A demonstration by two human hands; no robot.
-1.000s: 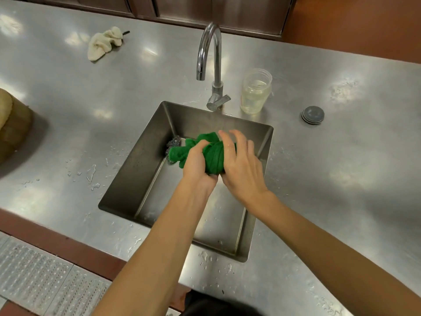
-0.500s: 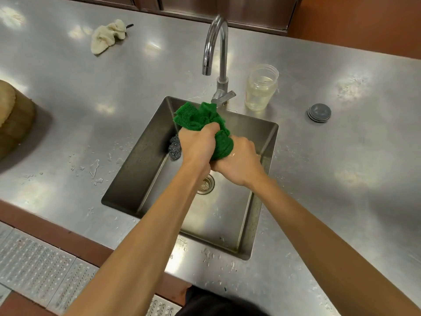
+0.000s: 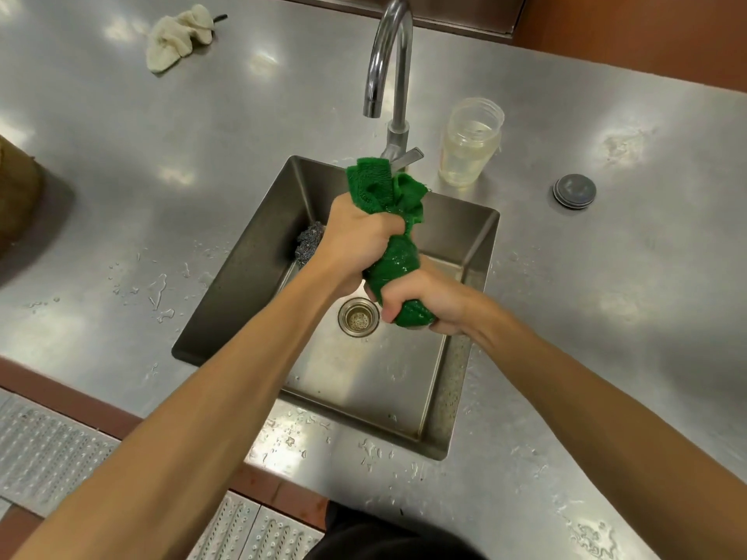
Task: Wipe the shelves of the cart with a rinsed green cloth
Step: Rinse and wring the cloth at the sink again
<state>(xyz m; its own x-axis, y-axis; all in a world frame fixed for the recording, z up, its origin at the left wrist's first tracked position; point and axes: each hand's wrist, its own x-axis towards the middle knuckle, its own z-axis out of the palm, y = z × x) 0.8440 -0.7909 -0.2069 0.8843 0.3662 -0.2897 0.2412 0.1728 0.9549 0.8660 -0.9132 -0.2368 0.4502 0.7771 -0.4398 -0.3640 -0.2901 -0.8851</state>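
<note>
Wet steel counter (image 3: 606, 317) with inset sink (image 3: 250, 276).
Cream rag (image 3: 178, 36) upper left, clear jar (image 3: 469, 143) upper centre, grey disc (image 3: 574, 191) right.

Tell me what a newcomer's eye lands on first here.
The bright green cloth, twisted between the left hand and right hand, over the steel sink. Behind it stands the curved tap, with a clear jar of pale liquid on the counter to its right. A crumpled beige rag lies at the counter's far left.
</note>
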